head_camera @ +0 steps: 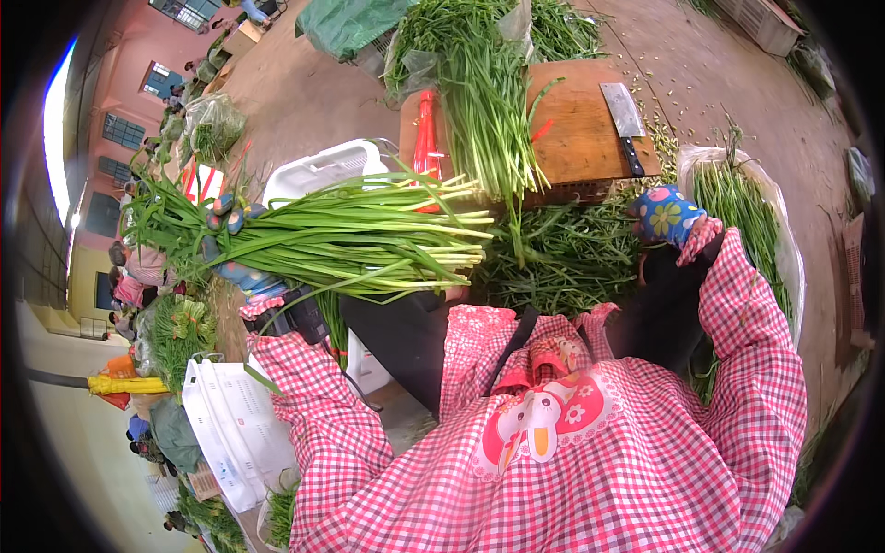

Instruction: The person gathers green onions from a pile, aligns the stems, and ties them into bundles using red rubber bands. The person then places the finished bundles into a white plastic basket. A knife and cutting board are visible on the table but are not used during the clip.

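Observation:
My left hand point(231, 225), in a patterned glove, grips a thick bunch of long leafy green stalks point(359, 235), apparently garlic chives. The pale cut ends point right, and the leaves trail out behind the fingers. My right hand point(662, 213), in a blue flowered glove, is by my right knee near the wooden board's front corner; its fingers are blurred and turned partly away. On the wooden board point(574, 131) lies a cleaver point(624, 121) with a black handle. Beside it a heap of loose stalks point(477, 104) hangs over the front edge, next to a bundle of red ties point(426, 142).
Leaf trimmings point(567, 256) are piled below the board, between my knees. A plastic sack of stalks point(743, 214) stands at my right. White plastic crates point(238, 422) are at my left, another white basket point(325, 166) ahead. People point(138, 266) sit among vegetables farther left.

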The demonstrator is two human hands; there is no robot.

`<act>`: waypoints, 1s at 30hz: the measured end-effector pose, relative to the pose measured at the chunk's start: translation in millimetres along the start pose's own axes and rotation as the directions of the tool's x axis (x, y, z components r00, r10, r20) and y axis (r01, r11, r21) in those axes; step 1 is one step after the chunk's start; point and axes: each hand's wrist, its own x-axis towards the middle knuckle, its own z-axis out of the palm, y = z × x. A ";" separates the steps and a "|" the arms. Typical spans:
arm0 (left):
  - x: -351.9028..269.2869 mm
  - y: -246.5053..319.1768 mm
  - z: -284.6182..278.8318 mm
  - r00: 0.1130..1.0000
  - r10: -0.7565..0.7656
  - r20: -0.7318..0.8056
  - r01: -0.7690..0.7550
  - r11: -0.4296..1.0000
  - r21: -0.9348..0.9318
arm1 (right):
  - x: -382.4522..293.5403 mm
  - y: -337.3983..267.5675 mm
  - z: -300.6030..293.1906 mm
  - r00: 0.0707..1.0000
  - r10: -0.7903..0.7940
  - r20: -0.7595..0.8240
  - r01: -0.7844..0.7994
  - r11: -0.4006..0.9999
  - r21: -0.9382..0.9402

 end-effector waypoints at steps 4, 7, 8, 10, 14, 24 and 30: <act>8.0 17.6 0.0 0.997 -0.016 -0.078 0.011 0.998 -0.056 | -13.6 -96.5 6.7 0.876 -0.394 -0.277 0.347 0.915 -0.205; 5.5 27.4 4.2 0.992 -0.124 -0.039 0.121 0.990 -0.078 | -16.9 -169.2 29.3 0.959 -0.253 -0.128 0.281 0.914 0.292; 14.6 15.9 12.6 0.986 -0.166 0.009 0.166 0.982 -0.084 | -4.5 -169.5 43.3 0.875 -0.419 -0.243 0.479 0.818 0.318; 32.5 -6.6 35.5 0.951 -0.282 0.125 0.294 0.952 -0.084 | 12.9 -178.0 67.6 0.844 -0.422 -0.330 0.528 0.759 0.380; 32.3 -2.4 18.8 0.972 -0.191 0.136 0.201 0.978 -0.064 | 26.7 -190.2 96.3 0.925 -0.269 -0.269 0.371 0.481 0.795; 39.1 7.3 38.1 0.987 -0.070 0.142 0.079 0.995 -0.062 | -11.6 -42.4 43.2 0.955 -0.296 0.000 0.292 0.941 0.169; 32.5 23.9 65.4 0.973 -0.159 0.166 0.165 0.986 -0.018 | -32.0 -152.0 39.3 0.834 -0.471 -0.286 0.469 0.880 -0.083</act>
